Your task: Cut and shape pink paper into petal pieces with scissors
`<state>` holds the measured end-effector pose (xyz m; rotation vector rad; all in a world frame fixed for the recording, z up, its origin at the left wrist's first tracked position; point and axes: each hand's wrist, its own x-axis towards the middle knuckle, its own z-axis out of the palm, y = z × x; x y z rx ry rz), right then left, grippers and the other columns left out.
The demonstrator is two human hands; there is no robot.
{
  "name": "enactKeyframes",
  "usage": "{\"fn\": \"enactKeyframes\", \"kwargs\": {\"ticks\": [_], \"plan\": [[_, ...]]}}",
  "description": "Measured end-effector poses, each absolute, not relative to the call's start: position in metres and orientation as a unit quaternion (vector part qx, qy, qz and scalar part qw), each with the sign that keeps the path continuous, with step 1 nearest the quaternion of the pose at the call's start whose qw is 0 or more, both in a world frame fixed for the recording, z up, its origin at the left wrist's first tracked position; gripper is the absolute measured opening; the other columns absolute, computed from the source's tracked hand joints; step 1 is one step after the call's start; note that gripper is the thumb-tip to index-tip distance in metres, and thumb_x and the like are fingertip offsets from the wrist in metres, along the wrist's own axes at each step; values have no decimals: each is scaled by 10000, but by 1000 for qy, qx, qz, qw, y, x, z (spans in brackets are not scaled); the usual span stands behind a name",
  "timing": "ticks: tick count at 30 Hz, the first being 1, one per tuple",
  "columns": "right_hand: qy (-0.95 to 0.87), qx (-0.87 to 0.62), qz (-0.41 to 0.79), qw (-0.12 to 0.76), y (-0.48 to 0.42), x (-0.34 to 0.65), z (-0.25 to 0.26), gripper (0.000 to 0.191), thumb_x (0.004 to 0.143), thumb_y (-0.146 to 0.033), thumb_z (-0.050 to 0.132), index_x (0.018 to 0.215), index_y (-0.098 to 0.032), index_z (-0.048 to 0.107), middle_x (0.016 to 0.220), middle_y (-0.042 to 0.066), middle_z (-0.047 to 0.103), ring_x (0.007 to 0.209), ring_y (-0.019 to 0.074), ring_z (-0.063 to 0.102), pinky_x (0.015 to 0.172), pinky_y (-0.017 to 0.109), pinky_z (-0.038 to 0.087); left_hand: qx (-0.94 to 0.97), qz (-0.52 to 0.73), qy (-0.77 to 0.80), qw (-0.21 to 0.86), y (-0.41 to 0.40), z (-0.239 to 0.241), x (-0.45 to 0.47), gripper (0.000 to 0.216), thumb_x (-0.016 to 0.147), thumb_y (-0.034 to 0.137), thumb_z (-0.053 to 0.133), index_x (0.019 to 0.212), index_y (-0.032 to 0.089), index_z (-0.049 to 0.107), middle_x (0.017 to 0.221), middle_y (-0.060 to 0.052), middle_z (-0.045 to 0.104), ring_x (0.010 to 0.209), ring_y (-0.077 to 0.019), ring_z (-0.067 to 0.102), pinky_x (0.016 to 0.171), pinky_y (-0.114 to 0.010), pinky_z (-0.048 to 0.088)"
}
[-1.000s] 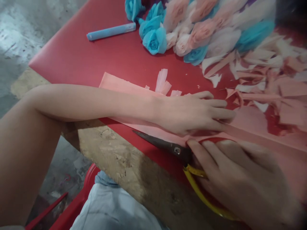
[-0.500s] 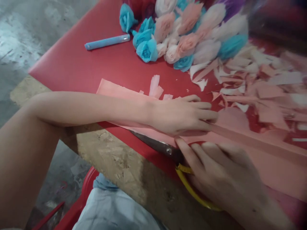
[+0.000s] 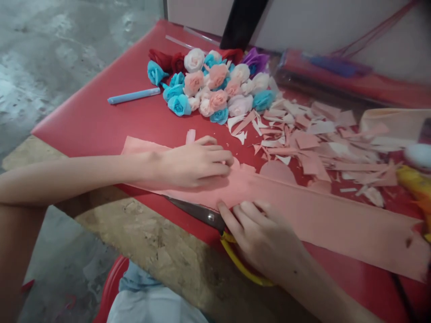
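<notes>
My left hand lies palm down across a long pink paper strip, fingers apart and slightly bent. To its right, my right hand is curled over the handles of yellow-handled scissors; its foremost fingertip touches the strip's near edge. The dark blades point left along that edge, partly under the paper. How the fingers sit in the handle loops is hidden. Small pink paper pieces and a rounded cut piece lie just beyond the strip.
Paper roses in blue, pink, white, red and purple cluster at the back of the red tabletop. A blue pen-like tube lies left of them. Paper scraps are heaped at right, near a yellow object. Bare board forms the near edge.
The view has shifted and shows more of the table's back and right. My left hand has slid left along the strip, away from my right hand, which stays at the scissors.
</notes>
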<state>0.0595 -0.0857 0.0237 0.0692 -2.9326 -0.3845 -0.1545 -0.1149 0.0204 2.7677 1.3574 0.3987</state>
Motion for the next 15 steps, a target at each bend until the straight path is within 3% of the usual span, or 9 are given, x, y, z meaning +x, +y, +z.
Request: {"fn": "enactKeyframes", "kwargs": {"ticks": [7,15], "plan": [[-986,23,-143,88,-86,60,24,353,729,-65,415,991,-50,651,554,54,518,595,201,387,624,300,268,867,134,478,44,-141,24,-188,251,912,289,377,946,222,616,1041,-62,653,920,-163,588,883,-341,350],[-989,8,-139,50,-89,64,26,309,669,-151,545,951,-60,630,644,76,566,652,228,388,640,329,293,880,181,438,37,-144,9,-197,221,906,237,398,960,186,607,1034,-78,657,997,-162,572,898,-317,354]]}}
